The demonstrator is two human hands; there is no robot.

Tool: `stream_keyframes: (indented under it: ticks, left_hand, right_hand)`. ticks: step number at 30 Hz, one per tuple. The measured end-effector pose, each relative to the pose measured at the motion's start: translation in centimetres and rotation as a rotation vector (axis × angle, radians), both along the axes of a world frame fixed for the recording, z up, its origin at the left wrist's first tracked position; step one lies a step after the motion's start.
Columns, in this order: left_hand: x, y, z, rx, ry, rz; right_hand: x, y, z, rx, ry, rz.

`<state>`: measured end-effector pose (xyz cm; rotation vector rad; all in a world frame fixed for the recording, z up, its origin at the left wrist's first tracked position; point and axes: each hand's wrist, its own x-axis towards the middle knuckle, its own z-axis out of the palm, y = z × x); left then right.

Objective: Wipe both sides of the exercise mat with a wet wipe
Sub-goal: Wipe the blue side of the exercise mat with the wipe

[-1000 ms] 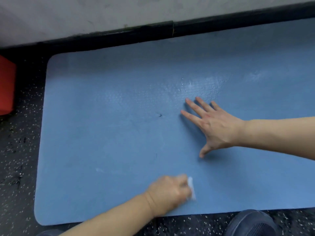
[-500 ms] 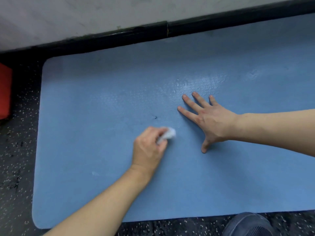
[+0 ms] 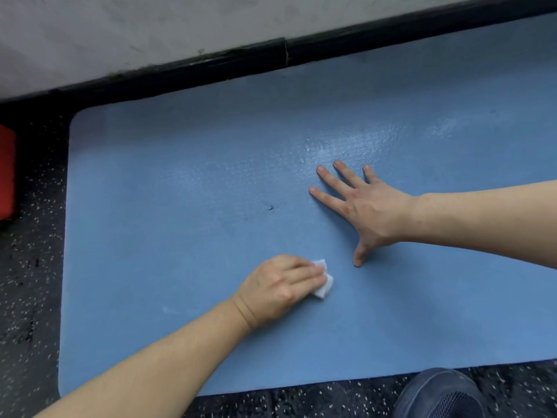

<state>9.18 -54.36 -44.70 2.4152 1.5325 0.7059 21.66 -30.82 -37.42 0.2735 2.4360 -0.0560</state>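
**Wiping the blue mat, near-centre pass**

Lying flat on a black speckled floor (image 3: 27, 297), the blue exercise mat (image 3: 180, 236) had its far long edge just beside a black baseboard (image 3: 211, 66) under a pale wall (image 3: 150, 25).

Left hand (image 3: 278, 289) sat on the mat's near-centre area, fingers curled over a folded white wet wipe (image 3: 324, 285) and pressing it onto the surface. Wipe stuck out past the fingertips on the right side; how the thumb sat on it was hidden, cannot tell.

Right hand (image 3: 370, 211) lay palm-down on the mat, farther from the camera and right of the left hand. Fingers were straight and spread, thumb splayed toward the near edge. It held nothing. The two hands were near each other but apart.

Sheen on the mat past the right fingertips looked like a wet patch, possibly just glare. Small dark mark (image 3: 269, 208) sat left of the right hand.

Red object (image 3: 7, 173) at the left frame edge, off the mat. Dark blue shoe (image 3: 443, 396) at bottom right, on the floor just off the mat's near edge.
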Motion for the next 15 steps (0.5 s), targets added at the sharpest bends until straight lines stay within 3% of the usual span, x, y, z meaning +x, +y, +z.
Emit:
stream_keyframes:
  ticks: [7,12,15]
  left_hand:
    - [0.8,-1.4,1.1,-0.15,-0.009,0.14]
    - [0.5,-0.9,0.6,-0.17,-0.074,0.349]
    - [3.0,-1.8,0.3,-0.253,-0.065,0.2]
  right_hand:
    - [-0.1,0.0,-0.1,0.006,-0.015,0.0]
    - [-0.1,0.0,-0.2,0.009,-0.019,-0.001]
    - [-0.1,0.0,-0.2,0.011,-0.027,0.002]
